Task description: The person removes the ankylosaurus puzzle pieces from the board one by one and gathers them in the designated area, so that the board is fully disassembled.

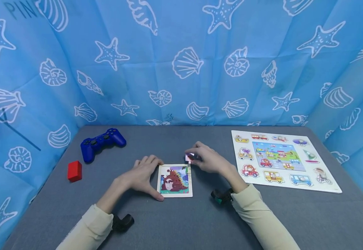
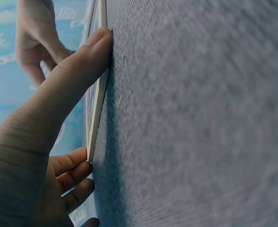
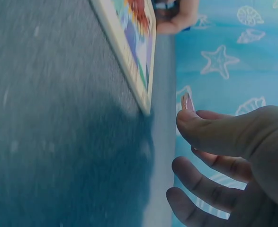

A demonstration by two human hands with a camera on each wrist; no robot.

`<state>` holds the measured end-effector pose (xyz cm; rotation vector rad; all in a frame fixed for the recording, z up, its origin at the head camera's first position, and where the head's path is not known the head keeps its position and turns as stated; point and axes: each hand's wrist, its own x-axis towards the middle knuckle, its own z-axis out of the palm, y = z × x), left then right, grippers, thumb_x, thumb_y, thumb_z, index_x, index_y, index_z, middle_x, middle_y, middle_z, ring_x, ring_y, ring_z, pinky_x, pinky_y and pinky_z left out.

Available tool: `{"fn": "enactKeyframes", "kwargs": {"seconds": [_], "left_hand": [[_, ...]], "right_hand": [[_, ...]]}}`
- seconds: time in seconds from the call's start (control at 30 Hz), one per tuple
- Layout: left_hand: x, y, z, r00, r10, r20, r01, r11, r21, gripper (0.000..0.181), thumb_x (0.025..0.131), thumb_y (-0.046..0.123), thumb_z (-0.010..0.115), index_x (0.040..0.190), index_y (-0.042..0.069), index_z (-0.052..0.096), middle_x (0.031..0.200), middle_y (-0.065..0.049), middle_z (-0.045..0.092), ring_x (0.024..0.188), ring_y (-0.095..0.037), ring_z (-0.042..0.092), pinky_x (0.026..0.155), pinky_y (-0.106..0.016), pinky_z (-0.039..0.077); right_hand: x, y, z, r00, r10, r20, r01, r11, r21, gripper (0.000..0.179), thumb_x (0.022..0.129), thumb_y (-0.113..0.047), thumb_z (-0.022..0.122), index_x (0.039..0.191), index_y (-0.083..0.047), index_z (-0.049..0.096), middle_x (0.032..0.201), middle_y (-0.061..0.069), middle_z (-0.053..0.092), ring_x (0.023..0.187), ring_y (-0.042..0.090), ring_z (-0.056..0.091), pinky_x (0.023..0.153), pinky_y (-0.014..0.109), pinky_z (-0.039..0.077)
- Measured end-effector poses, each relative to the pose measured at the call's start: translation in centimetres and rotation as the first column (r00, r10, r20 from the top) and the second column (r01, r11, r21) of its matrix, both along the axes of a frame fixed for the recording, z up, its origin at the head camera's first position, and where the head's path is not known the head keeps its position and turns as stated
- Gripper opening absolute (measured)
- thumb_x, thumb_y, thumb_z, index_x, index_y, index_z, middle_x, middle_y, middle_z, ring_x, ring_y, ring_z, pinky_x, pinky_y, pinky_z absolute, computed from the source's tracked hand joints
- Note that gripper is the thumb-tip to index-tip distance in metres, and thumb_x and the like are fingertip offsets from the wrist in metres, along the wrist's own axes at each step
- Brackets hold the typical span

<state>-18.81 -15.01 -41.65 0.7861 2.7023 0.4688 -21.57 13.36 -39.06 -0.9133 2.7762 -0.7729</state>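
A small square jigsaw puzzle (image 1: 175,182) in a pale wooden frame lies on the grey table, showing a reddish-brown dinosaur. My left hand (image 1: 142,175) holds it at the left side, thumb at the near corner and fingers at the far corner. In the left wrist view the thumb (image 2: 94,45) and fingertips (image 2: 84,163) touch the frame's edge. Just above the frame's far right corner, my right hand (image 1: 207,158) pinches a small puzzle piece (image 1: 189,158) between thumb and forefinger. The right wrist view shows this piece (image 3: 187,101) edge-on, its other fingers loosely bent.
At the back left lies a blue game controller (image 1: 103,143), with a red block (image 1: 74,171) nearer. A large white peg puzzle board (image 1: 284,161) with vehicle pictures lies on the right. Blue shell-print cloth (image 1: 181,86) hangs behind and beside the table (image 1: 175,225).
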Motion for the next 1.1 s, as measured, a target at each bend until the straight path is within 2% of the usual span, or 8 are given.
{"fn": "enactKeyframes", "kwargs": {"seconds": [0.33, 0.57, 0.83, 1.1], "left_hand": [[0.1, -0.5, -0.1, 1.000, 0.011, 0.010, -0.011, 1.000, 0.022, 0.111, 0.058, 0.072, 0.088, 0.143, 0.014, 0.046, 0.139, -0.005, 0.048, 0.121, -0.026, 0.043, 0.094, -0.050, 0.033], [0.1, -0.5, -0.3, 1.000, 0.022, 0.022, -0.023, 0.999, 0.029, 0.113, 0.058, 0.072, 0.088, 0.145, 0.016, 0.044, 0.142, -0.005, 0.047, 0.121, -0.026, 0.042, 0.094, -0.048, 0.033], [0.0, -0.6, -0.4, 0.999, 0.033, 0.041, -0.034, 0.999, 0.034, 0.113, 0.058, 0.071, 0.088, 0.146, 0.018, 0.042, 0.144, -0.004, 0.045, 0.120, -0.025, 0.041, 0.093, -0.048, 0.031], [-0.1, -0.6, -0.5, 0.996, 0.039, 0.078, -0.041, 0.999, 0.027, 0.114, 0.059, 0.068, 0.090, 0.148, 0.018, 0.039, 0.148, -0.007, 0.042, 0.124, -0.028, 0.040, 0.097, -0.053, 0.032]], "right_hand": [[-0.7, 1.4, -0.4, 1.000, -0.016, 0.005, 0.015, 0.999, 0.031, 0.035, 0.094, -0.008, 0.072, 0.129, -0.004, 0.069, 0.109, 0.012, 0.061, 0.090, 0.018, 0.055, 0.077, 0.034, 0.046], [-0.8, 1.6, -0.6, 0.999, -0.027, 0.046, 0.024, 0.998, 0.065, 0.036, 0.094, -0.006, 0.071, 0.130, -0.006, 0.069, 0.111, 0.012, 0.061, 0.093, 0.018, 0.056, 0.079, 0.035, 0.048], [-0.7, 1.7, -0.9, 0.997, -0.034, 0.064, 0.029, 0.996, 0.082, 0.036, 0.095, -0.007, 0.071, 0.131, -0.007, 0.069, 0.111, 0.011, 0.061, 0.089, 0.017, 0.053, 0.075, 0.031, 0.044], [-0.5, 1.8, -1.1, 0.997, -0.027, 0.067, 0.020, 0.994, 0.103, 0.038, 0.094, -0.008, 0.070, 0.132, -0.007, 0.068, 0.111, 0.011, 0.061, 0.091, 0.017, 0.055, 0.078, 0.033, 0.046]]}}
